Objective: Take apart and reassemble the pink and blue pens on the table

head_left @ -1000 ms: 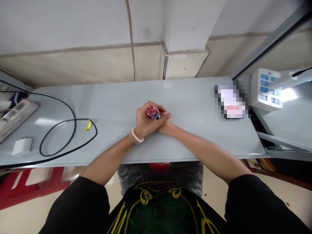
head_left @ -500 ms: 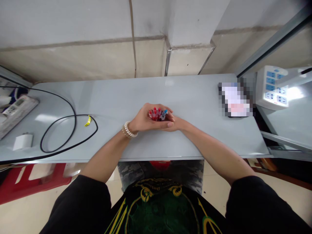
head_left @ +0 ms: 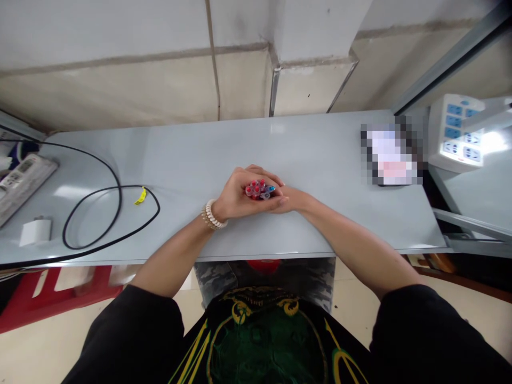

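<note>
Several pens with red ends and one with a blue tip stand bunched together, seen end-on, above the middle of the grey table. Around them curls my left hand, its thumb along the near side and its fingers along the far side; a beaded bracelet circles that wrist. My right hand lies against the left one from the right, under its fingertips. Most of its fingers are hidden behind the left hand and the pens, so its grip cannot be made out.
A black cable with a yellow tag loops on the left, near a white charger and a power strip. A blurred phone lies at the right, beside a white multi-socket block.
The camera view has shifted slightly. The pens now tilt differently within my left hand, their ends closer together. Both hands stay joined in nearly the same place.
</note>
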A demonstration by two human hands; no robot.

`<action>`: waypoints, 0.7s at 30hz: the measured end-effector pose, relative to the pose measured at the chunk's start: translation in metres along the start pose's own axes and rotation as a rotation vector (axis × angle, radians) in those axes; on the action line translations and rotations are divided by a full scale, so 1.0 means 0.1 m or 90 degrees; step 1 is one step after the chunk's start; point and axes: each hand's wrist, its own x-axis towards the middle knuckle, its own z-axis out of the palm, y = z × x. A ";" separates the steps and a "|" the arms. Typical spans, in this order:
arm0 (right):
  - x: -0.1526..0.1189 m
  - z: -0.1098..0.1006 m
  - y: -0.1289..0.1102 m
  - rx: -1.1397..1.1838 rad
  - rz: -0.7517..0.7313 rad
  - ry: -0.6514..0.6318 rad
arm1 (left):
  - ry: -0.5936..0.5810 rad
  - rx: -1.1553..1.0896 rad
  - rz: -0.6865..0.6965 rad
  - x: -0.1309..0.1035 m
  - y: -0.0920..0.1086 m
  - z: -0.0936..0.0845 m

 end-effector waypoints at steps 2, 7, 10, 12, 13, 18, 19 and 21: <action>0.01 -0.02 0.00 0.017 -0.028 -0.029 | 0.023 0.019 -0.003 -0.01 0.00 0.02; 0.02 -0.02 -0.01 0.021 -0.003 -0.050 | 0.042 0.037 0.013 -0.04 -0.01 0.07; 0.02 0.00 -0.01 0.021 0.004 -0.035 | 0.053 0.047 0.033 -0.05 -0.03 0.09; 0.01 0.01 0.00 0.020 0.007 -0.023 | 0.064 0.046 0.044 -0.05 -0.04 0.11; 0.01 0.02 0.00 0.020 0.006 -0.021 | 0.069 0.043 0.049 -0.06 -0.04 0.12; 0.00 0.06 0.05 0.055 -0.007 0.008 | 0.096 0.044 0.074 -0.07 -0.05 0.17; 0.00 0.07 0.07 0.075 -0.013 0.017 | 0.098 0.046 0.075 -0.07 -0.05 0.18; 0.00 0.10 0.11 0.109 -0.016 0.029 | 0.098 0.053 0.073 -0.07 -0.04 0.18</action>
